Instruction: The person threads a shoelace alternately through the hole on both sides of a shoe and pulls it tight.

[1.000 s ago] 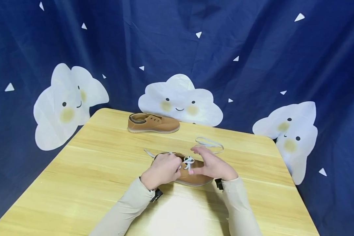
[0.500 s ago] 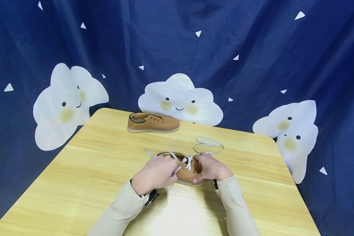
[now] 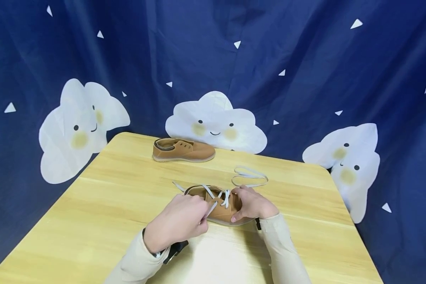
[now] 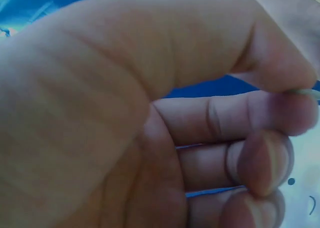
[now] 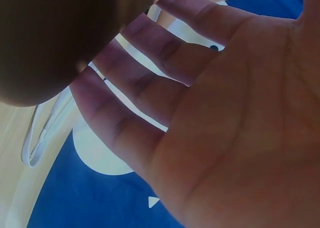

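The person is wearing a beige long left sleeve (image 3: 136, 263) and a matching right sleeve (image 3: 284, 248), both creasing along the forearm. A blocky black fitting (image 3: 176, 251) is projecting beneath the left cuff; a smaller black piece (image 3: 258, 224) is showing beside the right cuff. The left hand (image 3: 177, 221) and right hand (image 3: 256, 203) are showing bare.

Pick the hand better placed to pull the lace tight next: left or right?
Probably the left hand: it pinches the lace. The right hand grips the near shoe by its front end, so seems better suited to steadying.
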Demonstrator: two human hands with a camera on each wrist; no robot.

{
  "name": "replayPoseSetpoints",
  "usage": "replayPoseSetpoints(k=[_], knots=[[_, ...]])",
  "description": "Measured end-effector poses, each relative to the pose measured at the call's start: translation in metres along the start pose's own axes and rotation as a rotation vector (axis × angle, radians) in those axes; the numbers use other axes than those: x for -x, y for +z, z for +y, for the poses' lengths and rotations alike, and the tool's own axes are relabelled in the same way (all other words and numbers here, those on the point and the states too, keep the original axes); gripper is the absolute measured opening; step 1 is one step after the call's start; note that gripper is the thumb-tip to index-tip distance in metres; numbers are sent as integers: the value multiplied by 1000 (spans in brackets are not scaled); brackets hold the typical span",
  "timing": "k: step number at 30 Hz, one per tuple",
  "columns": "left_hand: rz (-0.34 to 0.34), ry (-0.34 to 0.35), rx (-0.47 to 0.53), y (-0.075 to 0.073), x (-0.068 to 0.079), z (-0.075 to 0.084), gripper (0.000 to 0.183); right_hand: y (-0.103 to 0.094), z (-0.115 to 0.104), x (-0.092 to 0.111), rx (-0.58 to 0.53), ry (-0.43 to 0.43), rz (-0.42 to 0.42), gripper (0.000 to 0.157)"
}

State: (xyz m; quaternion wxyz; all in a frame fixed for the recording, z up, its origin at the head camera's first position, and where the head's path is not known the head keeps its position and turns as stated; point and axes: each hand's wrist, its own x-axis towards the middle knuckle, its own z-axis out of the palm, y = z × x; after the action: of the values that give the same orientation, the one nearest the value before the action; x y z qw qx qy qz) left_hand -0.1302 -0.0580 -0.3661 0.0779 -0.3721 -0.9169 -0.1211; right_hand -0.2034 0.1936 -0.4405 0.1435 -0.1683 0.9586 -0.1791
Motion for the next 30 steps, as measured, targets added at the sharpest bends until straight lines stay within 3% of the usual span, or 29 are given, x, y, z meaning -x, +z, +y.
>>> replayPoseSetpoints(k=[5,14,23,30], knots=[[-18,-16,23,-3,5,1,41,2,-1,2,-8,10,-6,88],[-159,-89,65,-1,7,2,43,3,-1,3,-10,-1,1,88],[-120,-71,73,3,8,-5,48,3,0,2,-5,-7,13,88],[-71,-24,5,7,20,-8,44,6,3,2,2,-4,14,89]])
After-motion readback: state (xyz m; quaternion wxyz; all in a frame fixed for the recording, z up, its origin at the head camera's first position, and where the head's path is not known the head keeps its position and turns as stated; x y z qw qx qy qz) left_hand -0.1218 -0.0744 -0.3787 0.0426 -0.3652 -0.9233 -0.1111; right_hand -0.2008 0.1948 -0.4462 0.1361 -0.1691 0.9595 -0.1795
